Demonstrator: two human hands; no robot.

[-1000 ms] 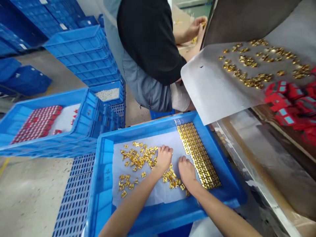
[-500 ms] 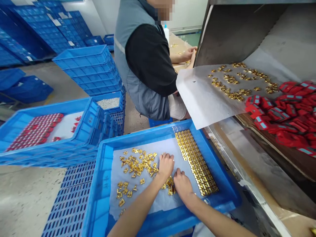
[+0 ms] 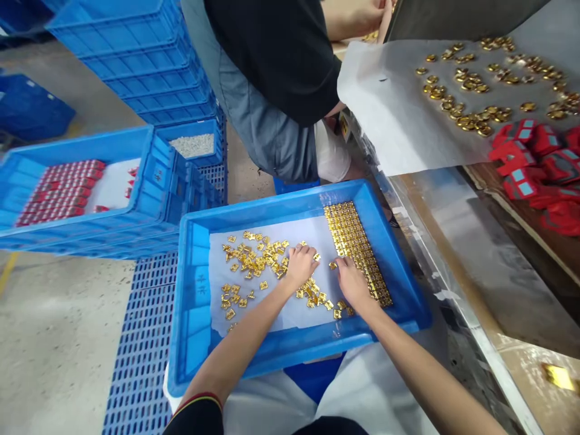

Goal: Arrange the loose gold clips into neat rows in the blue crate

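Bare hands work inside a blue tray (image 3: 190, 362): the right (image 3: 353, 283) pinches a gold piece (image 3: 333, 265), apparently, beside neat rows (image 3: 357, 251). The left (image 3: 301, 266) (fingers curled) touches loose pieces (image 3: 254, 260), its grip unclear.

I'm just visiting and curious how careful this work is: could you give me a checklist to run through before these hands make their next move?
1. Both hands inside the blue tray: ok, left hand and right hand are apart.
2. White paper under the loose gold pieces: ok.
3. Loose pieces lying singly: not ok, many are bunched together.
4. Right hand's grip: cannot tell, a piece shows at its fingertips, but not whether it is held.
5. Edge of the packed gold rows in full view: not ok, the right hand covers part.
6. Other person's hands away from the blue tray: ok.
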